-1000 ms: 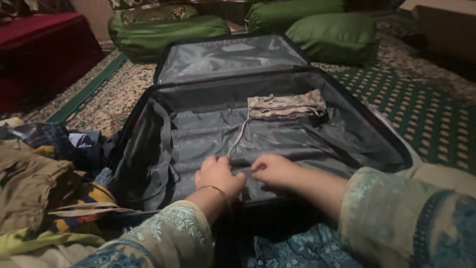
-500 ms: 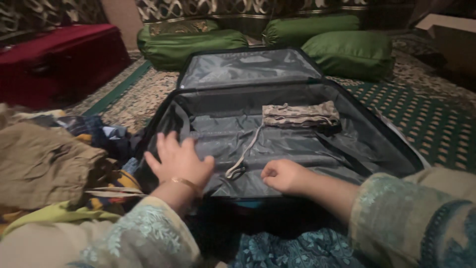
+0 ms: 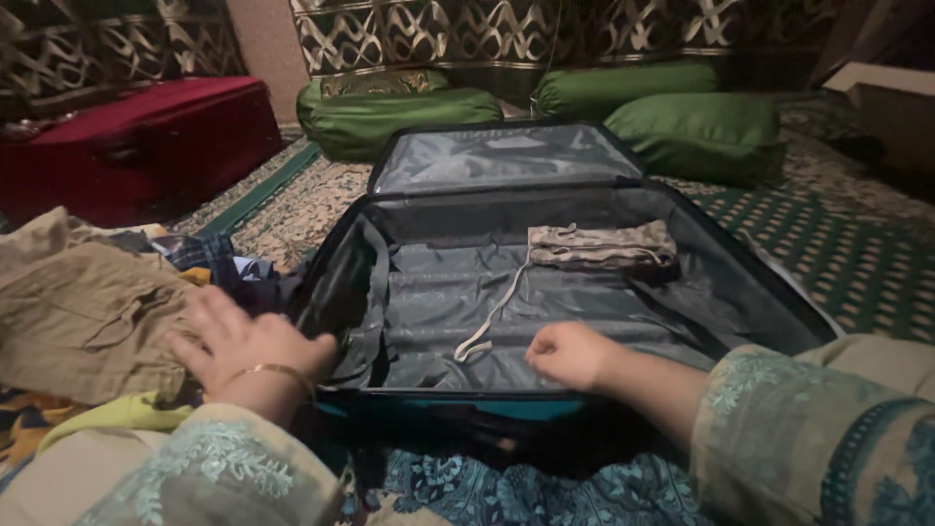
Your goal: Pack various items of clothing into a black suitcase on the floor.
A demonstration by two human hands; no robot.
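Observation:
An open dark suitcase with grey lining lies on the carpet before me. A folded beige patterned garment rests at its far side, and its long drawstring trails toward me. My right hand is curled into a loose fist on the lining at the near edge, close to the end of the drawstring. My left hand is spread, fingers apart, outside the suitcase's left wall, reaching onto a khaki garment on top of a clothes pile.
The pile of mixed clothes lies left of the suitcase. A red suitcase stands at the back left. Green bolster cushions line the far wall. Patterned green carpet spreads to the right.
My left hand left the suitcase lining and moved left, out over the wall to the khaki garment. My right hand stayed near the front edge. The view tilted up.

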